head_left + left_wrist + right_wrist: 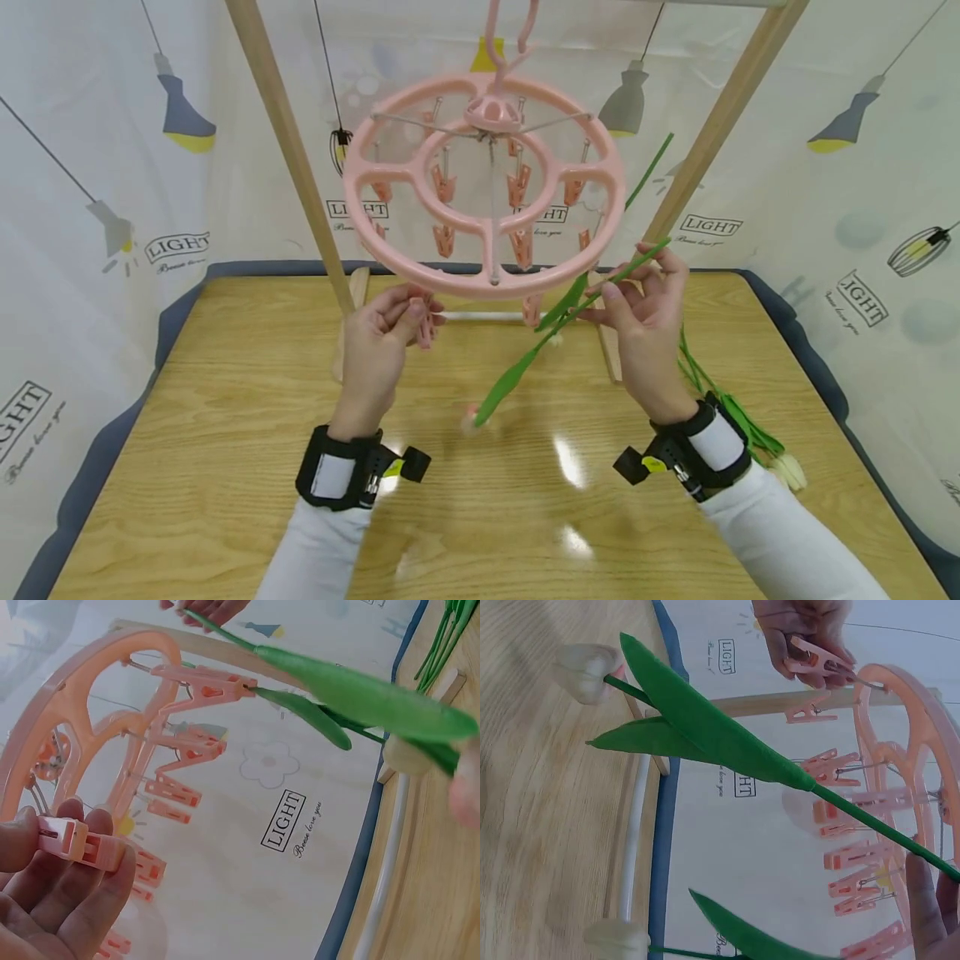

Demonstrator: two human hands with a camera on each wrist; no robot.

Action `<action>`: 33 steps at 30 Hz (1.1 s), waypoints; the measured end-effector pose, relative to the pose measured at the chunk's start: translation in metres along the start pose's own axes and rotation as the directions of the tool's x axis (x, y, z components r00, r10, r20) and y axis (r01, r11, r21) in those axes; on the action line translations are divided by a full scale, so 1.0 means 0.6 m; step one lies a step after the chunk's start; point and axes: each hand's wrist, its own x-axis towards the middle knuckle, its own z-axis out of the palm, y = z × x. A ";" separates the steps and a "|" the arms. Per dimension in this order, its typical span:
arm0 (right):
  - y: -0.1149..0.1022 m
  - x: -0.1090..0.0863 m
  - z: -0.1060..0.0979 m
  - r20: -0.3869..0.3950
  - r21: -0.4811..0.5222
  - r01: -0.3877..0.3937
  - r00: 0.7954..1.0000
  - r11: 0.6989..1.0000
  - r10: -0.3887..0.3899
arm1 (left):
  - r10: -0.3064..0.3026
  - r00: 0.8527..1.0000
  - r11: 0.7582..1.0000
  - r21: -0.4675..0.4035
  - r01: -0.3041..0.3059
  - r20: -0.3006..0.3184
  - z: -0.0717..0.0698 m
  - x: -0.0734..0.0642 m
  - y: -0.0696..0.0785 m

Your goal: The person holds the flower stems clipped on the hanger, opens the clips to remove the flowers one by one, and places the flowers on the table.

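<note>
A pink round clip hanger [360, 218] hangs in front of me. At its left side my left hand [375, 346] pinches a pink clothespin [79, 844] between thumb and fingers. My right hand [651, 329] holds the green stem of an artificial tulip [712, 739] between thumb and fingers. This tulip slants down to the left, its pale flower lowest, under the hanger's front rim. On the right side, a second tulip [754, 934] hangs flower down from another clip [206, 686].
More tulips [786, 471] lie on the wooden table [247, 467] at the right. Wooden posts [296, 150] of a stand rise on both sides of the hanger, and a white bar [480, 316] runs low between their feet. Several other pink clips [444, 242] dangle from the hanger.
</note>
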 end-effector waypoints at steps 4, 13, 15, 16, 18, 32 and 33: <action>-0.006 0.003 -0.012 -0.013 0.016 0.011 1.000 1.000 -0.011 | -0.004 1.000 1.000 0.000 0.004 -0.014 -0.009 0.001 0.002; -0.025 0.025 -0.053 -0.097 -0.055 0.062 0.993 0.997 -0.067 | -0.009 1.000 1.000 0.015 0.009 -0.016 -0.026 0.004 0.006; -0.030 0.031 -0.063 -0.110 -0.068 0.068 0.991 0.995 -0.076 | -0.014 1.000 1.000 0.012 0.014 -0.005 -0.030 0.004 0.006; -0.033 0.035 -0.068 -0.118 -0.065 0.074 0.990 0.995 -0.082 | -0.020 1.000 1.000 0.014 0.020 -0.001 -0.031 0.004 0.006; -0.037 0.042 -0.078 -0.130 -0.076 0.088 0.987 0.993 -0.097 | -0.035 0.999 0.999 0.013 0.035 0.011 -0.035 0.004 0.005; -0.059 0.076 -0.149 -0.149 -0.152 0.086 0.983 0.985 -0.109 | -0.032 0.993 0.999 0.023 0.030 0.110 -0.058 0.004 -0.004; -0.059 0.079 -0.154 -0.152 -0.160 0.082 0.983 0.984 -0.107 | -0.031 0.993 0.999 0.022 0.029 0.113 -0.059 0.004 -0.004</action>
